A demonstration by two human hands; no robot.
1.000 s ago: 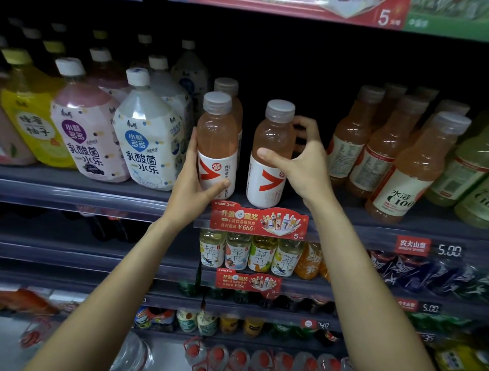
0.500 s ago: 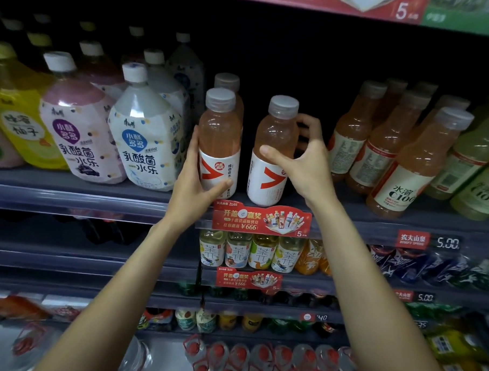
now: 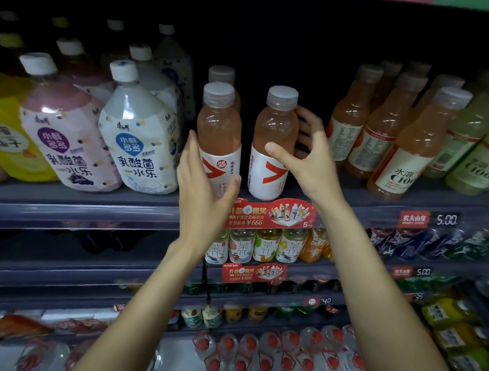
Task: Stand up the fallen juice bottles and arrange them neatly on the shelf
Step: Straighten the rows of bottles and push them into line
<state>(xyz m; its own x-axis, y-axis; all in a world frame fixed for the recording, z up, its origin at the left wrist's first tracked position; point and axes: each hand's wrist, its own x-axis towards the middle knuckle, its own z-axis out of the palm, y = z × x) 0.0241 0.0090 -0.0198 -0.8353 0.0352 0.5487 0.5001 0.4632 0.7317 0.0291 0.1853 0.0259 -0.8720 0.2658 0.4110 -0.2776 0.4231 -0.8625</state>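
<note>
Your hands come off two pink juice bottles standing at the front of the shelf [image 3: 82,206], a grip let go within the last second. A moment ago your left hand [image 3: 206,189] wrapped the left bottle [image 3: 219,133] and your right hand [image 3: 308,163] clasped the right bottle [image 3: 273,147]. Now both hands are released: the left one's fingers are straight, its thumb hanging in front of the label; the right one's fingers are spread, thumb in front of the label, the rest reaching round at 3 o'clock. Whether any fingertip brushes plastic, you cannot tell.

Both bottles stand upright on their own, labels facing out, a dark gap between them. A third bottle [image 3: 222,73] of the kind stands directly behind the left one, at its 12 o'clock. At 9 o'clock sit the white jug [image 3: 138,141] and pink jug [image 3: 63,138]; at 3 o'clock the orange bottles [image 3: 407,153] lean in a slanted row.

The release suggests this pair is done: standing, and roughly level with each other. No fallen bottle shows here, though the shelf's dark back hides much. Likely work left is checking that depth and closing the gap.
</note>
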